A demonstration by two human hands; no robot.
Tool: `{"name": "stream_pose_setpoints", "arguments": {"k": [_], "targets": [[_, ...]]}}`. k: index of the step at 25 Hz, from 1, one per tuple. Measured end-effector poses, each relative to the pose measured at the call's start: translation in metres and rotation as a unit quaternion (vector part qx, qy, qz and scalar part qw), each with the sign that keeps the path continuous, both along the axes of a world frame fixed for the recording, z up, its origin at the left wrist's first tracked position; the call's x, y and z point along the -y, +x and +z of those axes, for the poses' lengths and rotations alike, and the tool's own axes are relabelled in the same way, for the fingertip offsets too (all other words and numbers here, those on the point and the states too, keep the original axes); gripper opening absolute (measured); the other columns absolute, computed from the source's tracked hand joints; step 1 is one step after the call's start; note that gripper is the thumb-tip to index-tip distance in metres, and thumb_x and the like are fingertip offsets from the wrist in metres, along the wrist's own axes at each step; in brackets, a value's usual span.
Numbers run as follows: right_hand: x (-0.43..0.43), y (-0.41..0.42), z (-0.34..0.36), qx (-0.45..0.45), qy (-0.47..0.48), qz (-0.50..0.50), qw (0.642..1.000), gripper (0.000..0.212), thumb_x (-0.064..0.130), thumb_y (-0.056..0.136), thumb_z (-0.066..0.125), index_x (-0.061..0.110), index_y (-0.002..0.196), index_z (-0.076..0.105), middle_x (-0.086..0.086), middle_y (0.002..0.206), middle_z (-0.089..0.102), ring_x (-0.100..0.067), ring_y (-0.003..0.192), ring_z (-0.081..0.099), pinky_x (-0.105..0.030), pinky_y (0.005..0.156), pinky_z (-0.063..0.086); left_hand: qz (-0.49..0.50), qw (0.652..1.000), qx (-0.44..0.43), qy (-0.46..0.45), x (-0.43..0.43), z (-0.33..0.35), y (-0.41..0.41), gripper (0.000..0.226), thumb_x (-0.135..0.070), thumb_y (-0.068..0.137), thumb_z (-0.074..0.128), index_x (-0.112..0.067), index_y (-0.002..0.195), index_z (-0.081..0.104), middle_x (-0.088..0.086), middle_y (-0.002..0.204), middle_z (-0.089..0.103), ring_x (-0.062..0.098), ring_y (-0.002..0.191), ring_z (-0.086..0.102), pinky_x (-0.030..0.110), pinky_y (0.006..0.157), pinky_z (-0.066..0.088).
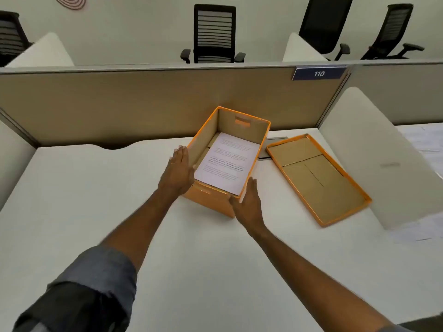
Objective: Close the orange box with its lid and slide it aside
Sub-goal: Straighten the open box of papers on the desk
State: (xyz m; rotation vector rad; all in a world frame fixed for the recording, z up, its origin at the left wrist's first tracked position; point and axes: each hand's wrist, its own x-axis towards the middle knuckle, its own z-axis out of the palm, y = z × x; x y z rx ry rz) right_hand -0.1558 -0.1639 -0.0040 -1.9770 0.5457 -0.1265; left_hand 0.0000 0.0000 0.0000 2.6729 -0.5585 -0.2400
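An open orange box [211,200] stands in the middle of the white desk, with a printed sheet of paper [227,161] lying inside it. Its orange lid [318,178] lies upside down on the desk just to the right, cardboard inside facing up. My left hand [178,171] rests flat against the box's left wall, fingers straight. My right hand [248,202] presses flat on the box's near right corner. Both hands touch the box from outside without curling around anything.
A tan cubicle partition [143,104] with a blue "110" sign [318,73] runs behind the desk. A white side divider [374,152] stands right of the lid, with papers [424,140] beyond it. A grey cable hatch [273,144] sits behind the lid. Office chairs stand past the partition.
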Motion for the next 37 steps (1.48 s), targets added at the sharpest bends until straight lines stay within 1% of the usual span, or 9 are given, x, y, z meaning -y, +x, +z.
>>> {"name": "stream_pose_setpoints", "arguments": {"k": [2, 4, 7, 10, 16, 22, 31, 33, 37], "targets": [[0.006, 0.009, -0.009, -0.001, 0.025, -0.026, 0.999, 0.085, 0.016, 0.094, 0.070, 0.010, 0.161, 0.018, -0.009, 0.168, 0.028, -0.026, 0.157, 0.023, -0.031, 0.121, 0.025, 0.050, 0.997, -0.054, -0.032, 0.001, -0.008, 0.010, 0.066, -0.028, 0.108, 0.033, 0.002, 0.159, 0.004, 0.018, 0.170, 0.004, 0.032, 0.159, 0.004, 0.043, 0.129, 0.010], [0.009, 0.011, -0.014, -0.011, 0.074, -0.048, 0.996, 0.078, 0.014, 0.092, 0.073, 0.014, 0.157, 0.030, 0.001, 0.150, 0.050, -0.021, 0.141, 0.045, -0.026, 0.105, 0.040, 0.074, 0.992, -0.088, -0.054, -0.003, -0.010, 0.019, 0.056, -0.025, 0.108, 0.035, 0.004, 0.155, 0.024, 0.023, 0.164, 0.028, 0.039, 0.153, 0.027, 0.046, 0.123, 0.026], [0.018, 0.020, -0.023, -0.021, 0.146, -0.064, 0.987, 0.066, 0.006, 0.090, 0.073, 0.021, 0.148, 0.045, 0.010, 0.138, 0.061, -0.016, 0.127, 0.059, -0.034, 0.100, 0.054, 0.133, 0.981, -0.076, -0.116, -0.006, -0.012, 0.038, 0.036, -0.016, 0.105, 0.038, 0.003, 0.123, 0.062, 0.024, 0.126, 0.067, 0.042, 0.120, 0.060, 0.044, 0.100, 0.047], [0.026, 0.023, -0.026, -0.023, 0.172, -0.066, 0.983, 0.062, -0.002, 0.088, 0.072, 0.020, 0.143, 0.051, 0.000, 0.135, 0.067, -0.020, 0.126, 0.061, -0.037, 0.099, 0.057, 0.185, 0.960, -0.141, -0.157, -0.016, -0.008, 0.058, 0.038, -0.009, 0.098, 0.047, -0.004, 0.131, 0.066, 0.016, 0.135, 0.066, 0.034, 0.129, 0.059, 0.047, 0.111, 0.047], [0.045, 0.019, -0.026, -0.020, 0.187, -0.041, 0.981, 0.067, -0.015, 0.084, 0.065, 0.018, 0.142, 0.054, 0.000, 0.136, 0.067, -0.021, 0.129, 0.060, -0.047, 0.109, 0.052, 0.222, 0.914, -0.245, -0.235, -0.022, -0.012, 0.050, 0.056, 0.014, 0.086, 0.056, -0.004, 0.138, 0.060, 0.015, 0.137, 0.065, 0.040, 0.128, 0.058, 0.044, 0.099, 0.053], [0.067, 0.002, -0.012, -0.022, 0.168, 0.014, 0.986, 0.065, -0.015, 0.082, 0.068, 0.013, 0.140, 0.058, -0.003, 0.134, 0.070, -0.021, 0.129, 0.063, -0.052, 0.110, 0.051, 0.232, 0.862, -0.263, -0.365, -0.040, -0.013, -0.003, 0.063, 0.008, 0.083, 0.073, -0.003, 0.142, 0.054, 0.013, 0.139, 0.064, 0.021, 0.116, 0.062, 0.035, 0.093, 0.055], [0.037, -0.071, -0.001, -0.022, 0.129, 0.111, 0.985, 0.069, -0.008, 0.088, 0.069, 0.019, 0.149, 0.050, -0.001, 0.144, 0.063, -0.020, 0.134, 0.060, -0.049, 0.112, 0.050, 0.220, 0.834, -0.275, -0.425, -0.101, -0.007, -0.116, 0.074, 0.013, 0.085, 0.067, -0.003, 0.152, 0.039, -0.005, 0.138, 0.064, 0.021, 0.135, 0.054, 0.024, 0.091, 0.053], [0.025, -0.094, -0.002, -0.028, 0.120, 0.125, 0.984, 0.069, -0.006, 0.088, 0.070, 0.020, 0.148, 0.050, 0.001, 0.143, 0.064, -0.018, 0.132, 0.061, -0.047, 0.112, 0.051, 0.209, 0.839, -0.278, -0.418, -0.120, -0.009, -0.145, 0.071, 0.016, 0.085, 0.064, -0.011, 0.148, 0.047, -0.002, 0.139, 0.063, 0.022, 0.134, 0.057, 0.021, 0.085, 0.055], [0.010, -0.125, -0.006, -0.032, 0.108, 0.165, 0.980, 0.065, -0.003, 0.087, 0.071, 0.026, 0.143, 0.054, 0.003, 0.140, 0.066, -0.017, 0.130, 0.062, -0.047, 0.111, 0.051, 0.202, 0.847, -0.278, -0.405, -0.148, -0.016, -0.197, 0.056, 0.013, 0.083, 0.068, -0.033, 0.115, 0.066, -0.024, 0.105, 0.073, 0.012, 0.115, 0.066, 0.013, 0.069, 0.058]]}}
